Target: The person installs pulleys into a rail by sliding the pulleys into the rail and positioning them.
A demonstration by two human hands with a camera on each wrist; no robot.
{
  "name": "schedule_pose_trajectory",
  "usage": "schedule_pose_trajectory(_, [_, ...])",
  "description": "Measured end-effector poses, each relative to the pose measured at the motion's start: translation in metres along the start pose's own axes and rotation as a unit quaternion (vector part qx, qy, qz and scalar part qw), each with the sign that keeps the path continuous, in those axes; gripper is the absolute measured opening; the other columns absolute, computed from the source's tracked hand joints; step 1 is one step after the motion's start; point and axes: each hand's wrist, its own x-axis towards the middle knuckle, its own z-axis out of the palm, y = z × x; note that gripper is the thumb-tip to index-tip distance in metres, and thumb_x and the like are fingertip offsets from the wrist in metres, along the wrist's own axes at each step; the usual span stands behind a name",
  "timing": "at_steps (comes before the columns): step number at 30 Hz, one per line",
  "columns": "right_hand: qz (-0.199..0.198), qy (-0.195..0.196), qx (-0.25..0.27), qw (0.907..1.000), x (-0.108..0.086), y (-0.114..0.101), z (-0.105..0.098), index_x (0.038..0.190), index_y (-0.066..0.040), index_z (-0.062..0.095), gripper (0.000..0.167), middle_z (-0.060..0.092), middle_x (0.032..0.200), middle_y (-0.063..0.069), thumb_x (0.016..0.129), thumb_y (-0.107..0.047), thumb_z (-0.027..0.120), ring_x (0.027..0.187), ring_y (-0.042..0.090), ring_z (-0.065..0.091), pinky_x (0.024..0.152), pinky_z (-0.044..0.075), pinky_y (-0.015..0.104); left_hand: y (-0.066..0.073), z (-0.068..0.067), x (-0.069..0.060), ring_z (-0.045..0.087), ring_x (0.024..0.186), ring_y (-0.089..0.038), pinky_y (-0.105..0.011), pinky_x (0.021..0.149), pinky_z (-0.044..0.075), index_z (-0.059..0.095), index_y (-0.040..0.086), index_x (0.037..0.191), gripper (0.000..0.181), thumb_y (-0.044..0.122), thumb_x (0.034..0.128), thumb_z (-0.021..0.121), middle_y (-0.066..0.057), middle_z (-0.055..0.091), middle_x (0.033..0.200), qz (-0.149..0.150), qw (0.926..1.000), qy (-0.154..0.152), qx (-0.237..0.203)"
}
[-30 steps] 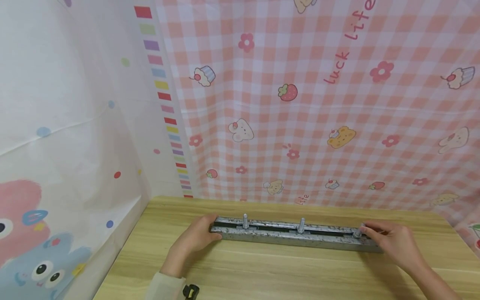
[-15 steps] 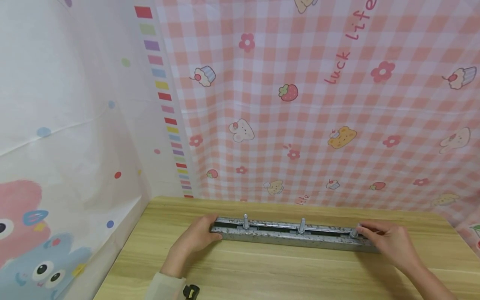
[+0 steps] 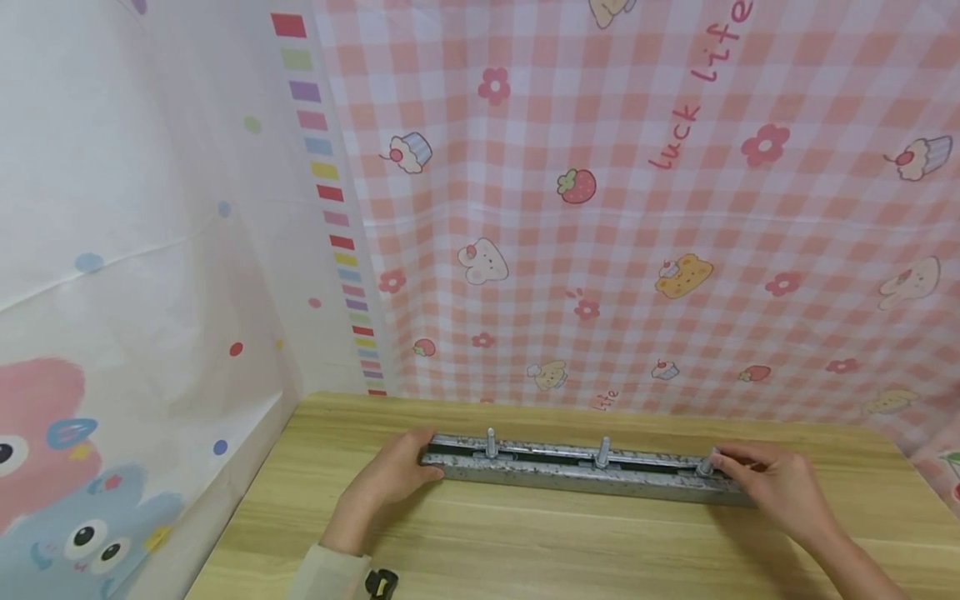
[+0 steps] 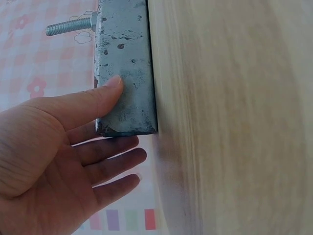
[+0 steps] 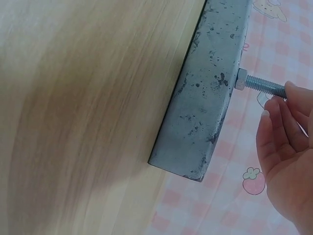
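Note:
A long grey metal strut channel [image 3: 585, 477] with worn, spotted faces lies on the table, its slot facing up. My left hand [image 3: 397, 473] holds its left end; in the left wrist view the thumb [image 4: 105, 98] presses the front face, and the other fingers reach behind the end. Three threaded bolts stand in the slot: a left bolt [image 3: 491, 442], a middle bolt [image 3: 603, 452] and a right bolt [image 5: 264, 85] with a hex nut at its base. My right hand [image 3: 776, 482] pinches the tip of the right bolt between thumb and fingers.
The wooden table [image 3: 540, 550] meets a pink checked cloth [image 3: 600, 250] hanging behind the channel. A white cloth with cartoon prints [image 3: 150, 292] hangs at the left. A black strap [image 3: 381, 583] shows by the left sleeve.
The right bolt has slid a little left along the slot, with my right hand moving along with it. The left hand and the other two bolts stay in place.

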Motion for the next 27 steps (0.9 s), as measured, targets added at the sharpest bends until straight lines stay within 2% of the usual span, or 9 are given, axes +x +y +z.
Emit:
schedule_pose_trajectory(4, [0.018, -0.014, 0.001, 0.9997, -0.001, -0.001, -0.001, 0.099, -0.007, 0.084, 0.011, 0.079, 0.096, 0.013, 0.088, -0.009, 0.085, 0.076, -0.009, 0.063, 0.059, 0.051, 0.010, 0.001, 0.000, 0.000, 0.059, 0.130, -0.039, -0.054, 0.112, 0.048, 0.061, -0.006, 0.139, 0.055, 0.006, 0.0897, 0.082, -0.022, 0.064, 0.138, 0.005, 1.0000, 0.002, 0.002])
schedule_pose_trajectory(11, [0.023, -0.024, 0.001, 0.9995, -0.004, -0.001, -0.005, 0.102, -0.006, 0.083, 0.012, 0.080, 0.093, 0.009, 0.090, -0.010, 0.083, 0.078, -0.009, 0.063, 0.062, 0.052, 0.010, 0.002, 0.001, 0.002, 0.058, 0.132, -0.040, -0.055, 0.113, 0.046, 0.059, -0.006, 0.140, 0.057, 0.006, 0.0895, 0.082, -0.023, 0.062, 0.141, 0.017, 0.9998, -0.003, 0.004])
schedule_pose_trajectory(16, [0.054, -0.034, 0.006, 0.9979, -0.009, 0.003, -0.012, 0.110, -0.003, 0.080, 0.017, 0.079, 0.095, 0.011, 0.096, -0.014, 0.077, 0.076, -0.007, 0.062, 0.058, 0.053, 0.017, 0.001, -0.006, -0.006, 0.047, 0.143, -0.042, -0.057, 0.120, 0.037, 0.046, -0.008, 0.152, 0.073, 0.012, 0.0904, 0.082, -0.025, 0.050, 0.154, 0.000, 0.9999, -0.008, -0.010])
schedule_pose_trajectory(19, [0.076, -0.039, 0.006, 0.9964, -0.012, 0.008, -0.022, 0.119, 0.001, 0.075, 0.026, 0.077, 0.101, 0.017, 0.101, -0.017, 0.072, 0.074, -0.003, 0.062, 0.056, 0.054, 0.021, 0.001, -0.016, -0.014, 0.038, 0.148, -0.042, -0.059, 0.122, 0.032, 0.039, -0.006, 0.157, 0.077, 0.017, 0.0947, 0.078, -0.023, 0.040, 0.162, -0.008, 0.9998, 0.005, -0.015])
schedule_pose_trajectory(21, [0.080, -0.038, -0.008, 0.9960, -0.013, 0.012, -0.028, 0.125, 0.001, 0.072, 0.032, 0.075, 0.104, 0.020, 0.103, -0.022, 0.070, 0.078, 0.009, 0.068, 0.055, 0.054, 0.023, 0.000, -0.023, -0.020, 0.036, 0.150, -0.042, -0.059, 0.123, 0.030, 0.038, -0.002, 0.159, 0.075, 0.020, 0.0975, 0.076, -0.021, 0.037, 0.164, 0.004, 0.9996, 0.025, -0.009])
schedule_pose_trajectory(22, [0.083, -0.041, -0.014, 0.9956, -0.014, 0.013, -0.031, 0.130, 0.001, 0.070, 0.036, 0.074, 0.109, 0.023, 0.103, -0.024, 0.069, 0.083, 0.018, 0.071, 0.058, 0.056, 0.028, -0.001, -0.027, -0.023, 0.035, 0.150, -0.042, -0.059, 0.123, 0.030, 0.037, 0.001, 0.161, 0.076, 0.022, 0.0985, 0.075, -0.019, 0.036, 0.165, 0.011, 0.9992, 0.037, -0.004])
schedule_pose_trajectory(25, [0.087, -0.053, -0.047, 0.9937, -0.019, 0.020, -0.038, 0.145, -0.001, 0.059, 0.051, 0.066, 0.127, 0.032, 0.104, -0.032, 0.066, 0.099, 0.047, 0.067, 0.067, 0.058, 0.051, -0.005, -0.036, -0.031, 0.032, 0.153, -0.041, -0.060, 0.123, 0.027, 0.031, 0.008, 0.164, 0.080, 0.029, 0.0998, 0.074, -0.015, 0.031, 0.168, 0.034, 0.9962, 0.076, 0.025])
schedule_pose_trajectory(27, [0.076, -0.056, -0.065, 0.9934, -0.023, 0.026, -0.041, 0.154, -0.002, 0.048, 0.062, 0.056, 0.139, 0.038, 0.104, -0.033, 0.065, 0.110, 0.061, 0.057, 0.073, 0.052, 0.068, -0.007, -0.041, -0.036, 0.027, 0.155, -0.041, -0.061, 0.124, 0.025, 0.028, 0.008, 0.165, 0.083, 0.033, 0.1002, 0.073, -0.014, 0.027, 0.170, 0.043, 0.9930, 0.099, 0.049])
